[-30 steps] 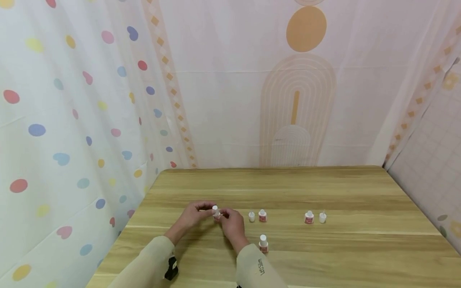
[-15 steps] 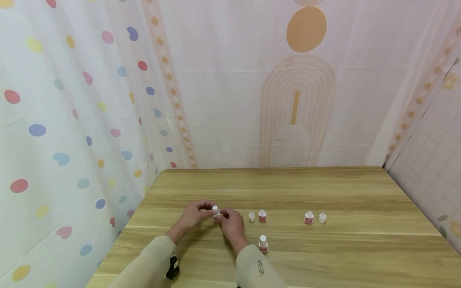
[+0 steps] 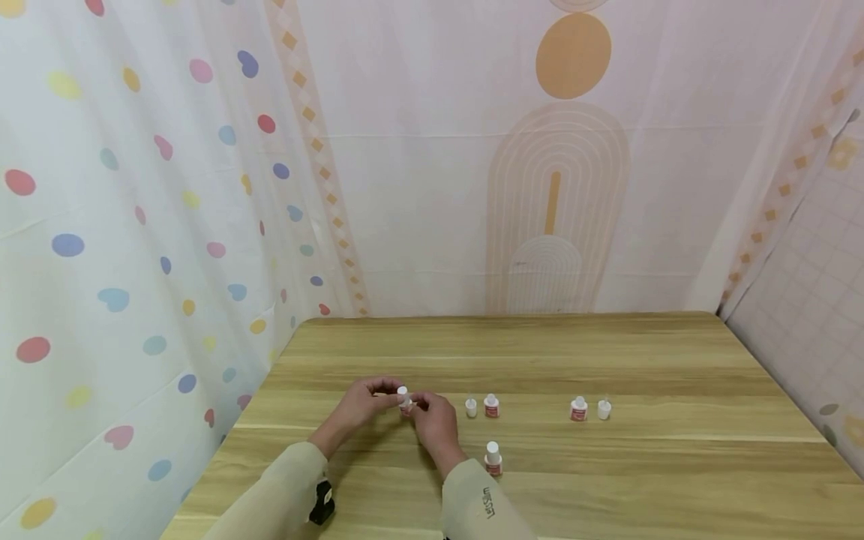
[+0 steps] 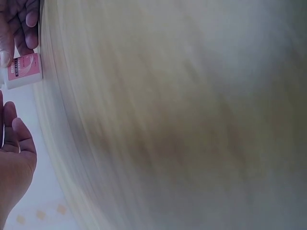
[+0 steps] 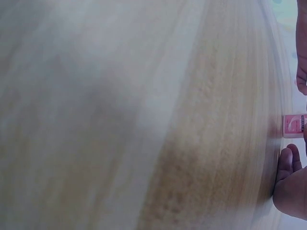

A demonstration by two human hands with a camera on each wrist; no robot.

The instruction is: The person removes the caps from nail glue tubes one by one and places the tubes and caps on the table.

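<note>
Both hands meet at a small nail glue bottle (image 3: 405, 409) with a pink label and a white cap (image 3: 403, 391), standing upright at the left part of the table. My left hand (image 3: 361, 406) pinches it high up, around the cap. With thumb and fingers, my right hand (image 3: 436, 424) holds the bottle body low down. In the left wrist view the pink label (image 4: 25, 66) shows under the right thumb, while the cap is cut off by the frame edge. The right wrist view catches only the bottle's lower part (image 5: 293, 125) between the two hands.
Right of the hands stand an uncapped bottle (image 3: 491, 407) and a brush cap (image 3: 471, 409) set upside down. Farther right are another uncapped bottle (image 3: 578, 409) and its cap (image 3: 604, 409). A capped bottle (image 3: 493, 460) stands nearer, by the right sleeve. Curtains border the wooden table (image 3: 661, 480).
</note>
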